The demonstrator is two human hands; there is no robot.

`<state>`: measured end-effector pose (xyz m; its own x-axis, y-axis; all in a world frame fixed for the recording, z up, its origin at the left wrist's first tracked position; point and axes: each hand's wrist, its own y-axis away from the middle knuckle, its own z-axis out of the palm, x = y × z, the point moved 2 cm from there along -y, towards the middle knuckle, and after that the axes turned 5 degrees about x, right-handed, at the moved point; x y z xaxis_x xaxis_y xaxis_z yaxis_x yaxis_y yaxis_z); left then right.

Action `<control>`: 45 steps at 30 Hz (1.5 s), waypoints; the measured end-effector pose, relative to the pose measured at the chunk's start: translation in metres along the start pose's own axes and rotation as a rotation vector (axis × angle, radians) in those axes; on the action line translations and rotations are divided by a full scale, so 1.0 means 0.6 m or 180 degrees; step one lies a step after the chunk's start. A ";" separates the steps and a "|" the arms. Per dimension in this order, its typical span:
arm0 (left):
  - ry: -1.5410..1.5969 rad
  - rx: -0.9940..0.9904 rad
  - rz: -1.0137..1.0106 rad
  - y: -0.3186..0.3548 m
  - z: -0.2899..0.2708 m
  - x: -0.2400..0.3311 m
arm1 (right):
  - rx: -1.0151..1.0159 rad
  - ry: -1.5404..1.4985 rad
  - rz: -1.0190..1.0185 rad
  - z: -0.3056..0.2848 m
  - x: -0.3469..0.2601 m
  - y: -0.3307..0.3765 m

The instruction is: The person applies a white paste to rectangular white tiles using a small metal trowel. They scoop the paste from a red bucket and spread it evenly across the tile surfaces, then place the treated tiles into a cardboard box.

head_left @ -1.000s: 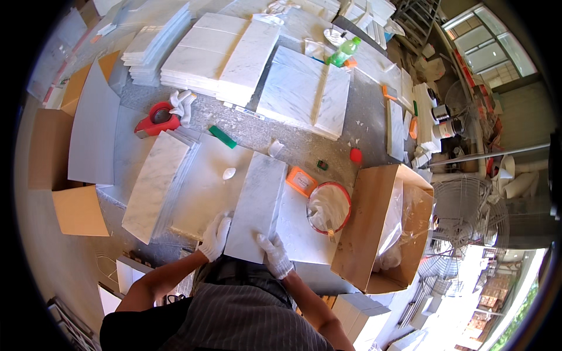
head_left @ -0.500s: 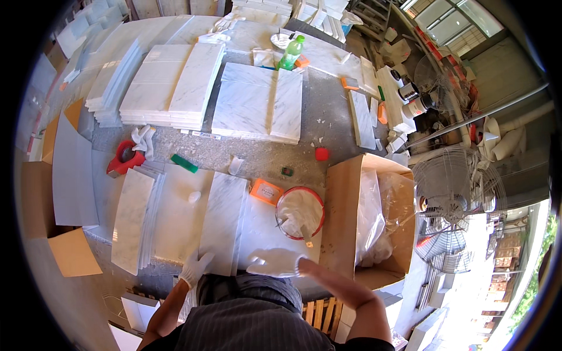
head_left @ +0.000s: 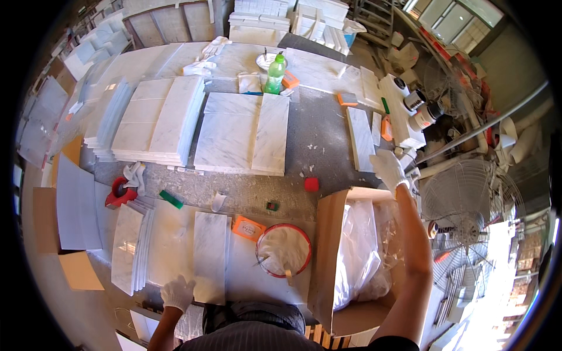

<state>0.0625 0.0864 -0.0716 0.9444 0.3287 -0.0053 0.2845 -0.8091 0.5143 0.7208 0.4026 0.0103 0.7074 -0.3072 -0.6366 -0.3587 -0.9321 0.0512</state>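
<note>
My left hand [head_left: 177,292], in a white glove, rests at the near edge of the worktable with its fingers apart. It is nearest to a white-grey marble tile [head_left: 211,257] lying flat, with another just under it. My right hand [head_left: 389,169], also gloved, reaches far out past a cardboard box [head_left: 328,263] lined with clear plastic. Its fingers stretch toward the near end of a narrow marble strip [head_left: 360,137], and nothing shows in them. Between box and tile stands a red-rimmed bucket [head_left: 284,248] of white paste with a scraper in it. An orange box [head_left: 248,229] lies beside the bucket.
Marble tiles stand in stacks [head_left: 155,120] at the far left and middle [head_left: 228,131]. A green bottle [head_left: 274,75] stands behind them. A red tape dispenser [head_left: 120,193] and leaning tiles [head_left: 129,248] are at left. Jars [head_left: 415,100] and a caged fan [head_left: 468,205] are at right.
My right hand has swung from close to my body out to the far right, over the box. My left hand has shifted slightly left, away from the tile. The view has tilted farther ahead.
</note>
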 end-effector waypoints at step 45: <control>0.0337 -0.0061 -0.0683 -0.008 -0.042 0.145 | -0.0578 0.1730 0.0272 0.162 0.273 -0.280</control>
<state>0.1393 0.1313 -0.0527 0.8397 0.5423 -0.0268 0.4728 -0.7061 0.5272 0.8377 0.5276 -0.1772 0.9089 -0.3928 -0.1401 -0.3521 -0.9028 0.2468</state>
